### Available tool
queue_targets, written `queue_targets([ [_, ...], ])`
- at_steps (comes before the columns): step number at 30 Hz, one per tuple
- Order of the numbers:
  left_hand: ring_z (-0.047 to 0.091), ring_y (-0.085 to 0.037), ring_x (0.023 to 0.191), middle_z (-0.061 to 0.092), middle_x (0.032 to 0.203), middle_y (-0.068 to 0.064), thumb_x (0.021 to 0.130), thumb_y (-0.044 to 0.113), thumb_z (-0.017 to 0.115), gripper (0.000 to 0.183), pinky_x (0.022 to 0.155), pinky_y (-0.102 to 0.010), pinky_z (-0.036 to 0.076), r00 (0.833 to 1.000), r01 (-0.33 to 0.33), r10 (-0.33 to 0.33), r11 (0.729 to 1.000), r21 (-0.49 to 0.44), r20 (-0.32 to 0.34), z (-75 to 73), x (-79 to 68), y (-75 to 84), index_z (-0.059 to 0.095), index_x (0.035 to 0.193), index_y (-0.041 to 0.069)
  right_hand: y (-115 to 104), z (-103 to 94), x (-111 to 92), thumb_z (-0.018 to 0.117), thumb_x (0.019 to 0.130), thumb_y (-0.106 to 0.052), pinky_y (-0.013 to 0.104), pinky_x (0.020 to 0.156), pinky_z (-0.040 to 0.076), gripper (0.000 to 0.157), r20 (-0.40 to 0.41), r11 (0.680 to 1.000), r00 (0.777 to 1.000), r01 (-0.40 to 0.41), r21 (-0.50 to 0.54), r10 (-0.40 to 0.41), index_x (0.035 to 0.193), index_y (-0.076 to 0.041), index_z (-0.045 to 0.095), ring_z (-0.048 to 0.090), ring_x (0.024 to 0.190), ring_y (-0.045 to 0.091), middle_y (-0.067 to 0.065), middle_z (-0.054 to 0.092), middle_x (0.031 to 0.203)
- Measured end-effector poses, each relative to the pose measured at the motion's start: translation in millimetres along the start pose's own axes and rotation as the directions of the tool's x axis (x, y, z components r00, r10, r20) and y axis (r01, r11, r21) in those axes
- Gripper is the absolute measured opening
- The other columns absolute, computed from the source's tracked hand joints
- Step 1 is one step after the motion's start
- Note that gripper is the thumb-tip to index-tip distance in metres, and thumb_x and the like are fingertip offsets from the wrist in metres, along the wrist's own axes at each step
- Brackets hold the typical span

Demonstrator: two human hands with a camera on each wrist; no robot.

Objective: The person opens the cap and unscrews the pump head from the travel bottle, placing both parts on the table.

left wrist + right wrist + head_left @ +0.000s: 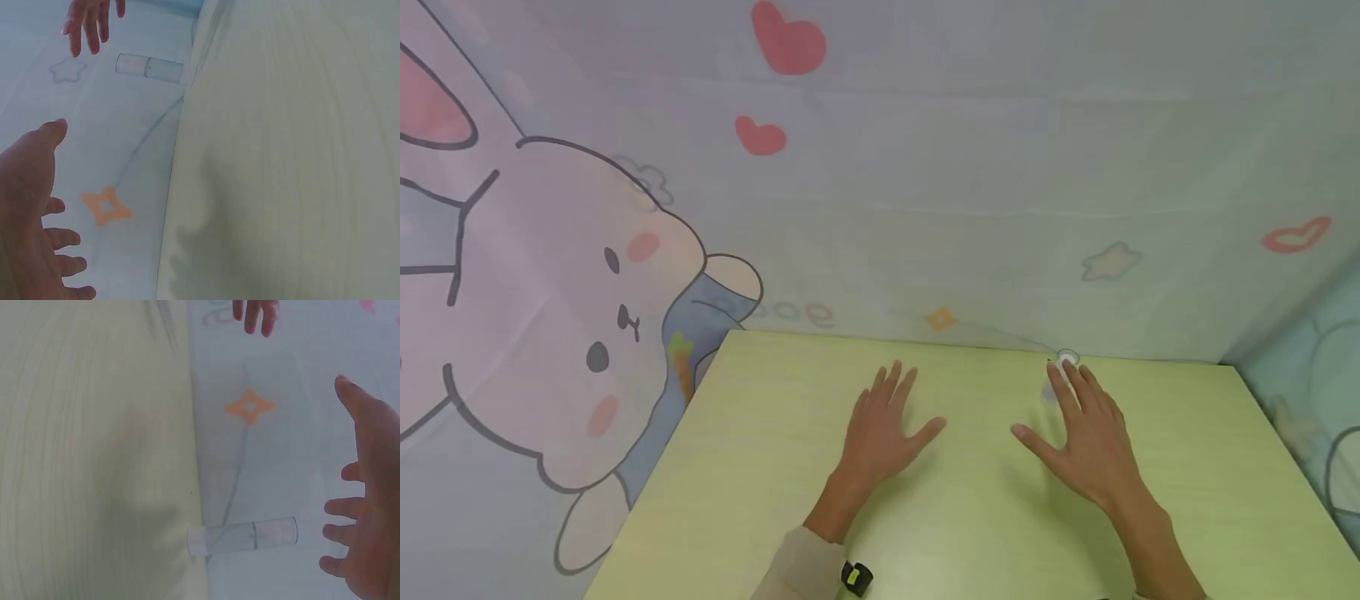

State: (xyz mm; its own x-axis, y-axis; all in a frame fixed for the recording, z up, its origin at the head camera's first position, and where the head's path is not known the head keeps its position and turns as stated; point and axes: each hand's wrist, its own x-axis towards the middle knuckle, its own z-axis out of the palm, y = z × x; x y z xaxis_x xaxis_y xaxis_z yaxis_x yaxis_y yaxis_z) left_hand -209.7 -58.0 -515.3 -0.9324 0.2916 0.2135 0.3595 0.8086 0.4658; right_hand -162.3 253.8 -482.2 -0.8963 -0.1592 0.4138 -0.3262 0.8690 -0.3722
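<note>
My left hand (880, 437) hovers over the left-middle of the table with its fingers straight and thumb spread, holding nothing. To its right, my right hand (1093, 442) is also held over the table, fingers extended and nothing in its grasp. A clear cylindrical container (256, 536) with a whitish lower end and a dark line round its middle stands upright near the table's back edge. In the head view the fingertips of the right hand partly cover this container (1067, 358); the right wrist view shows a gap between them. The left wrist view shows the container (150, 67) beyond the left hand (28, 206).
The pale yellow-green table (760, 433) meets a printed cloth backdrop (925, 167) with hearts, stars and a large cartoon rabbit (572, 317). Another stretch of cloth hangs along the right side. A black strap piece (857, 577) shows by the left sleeve (801, 567).
</note>
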Motion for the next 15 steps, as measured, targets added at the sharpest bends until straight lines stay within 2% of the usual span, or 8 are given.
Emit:
queue_targets([
  [6, 0.018, -0.031, 0.162, 0.026, 0.174, -0.010, 0.101, 0.073, 0.049, 0.088, 0.127, -0.058, 0.026, 0.998, 0.012, -0.015, 0.999, -0.045, -0.064, -2.7, 7.1, 9.4, 0.031, 0.168, 0.018, -1.8, -5.2, 7.0, 0.075, 0.093, -0.054, 0.078, 0.109, 0.032, 0.095, -0.032, 1.000, 0.999, 0.005, 0.006, -0.005, 0.165, -0.008, 0.034, 0.030, 0.152, 0.050, 0.024, 0.036, 0.165],
  [15, 0.023, -0.030, 0.160, 0.028, 0.174, -0.006, 0.102, 0.068, 0.054, 0.083, 0.120, -0.062, 0.038, 0.998, 0.004, -0.014, 0.986, -0.166, -0.061, -8.7, 16.4, 25.1, 0.034, 0.167, 0.021, 3.8, -18.9, 21.1, 0.074, 0.094, -0.054, 0.080, 0.107, 0.032, 0.097, -0.023, 1.000, 1.000, 0.000, 0.004, 0.000, 0.168, -0.010, 0.028, 0.032, 0.150, 0.052, 0.026, 0.035, 0.165],
])
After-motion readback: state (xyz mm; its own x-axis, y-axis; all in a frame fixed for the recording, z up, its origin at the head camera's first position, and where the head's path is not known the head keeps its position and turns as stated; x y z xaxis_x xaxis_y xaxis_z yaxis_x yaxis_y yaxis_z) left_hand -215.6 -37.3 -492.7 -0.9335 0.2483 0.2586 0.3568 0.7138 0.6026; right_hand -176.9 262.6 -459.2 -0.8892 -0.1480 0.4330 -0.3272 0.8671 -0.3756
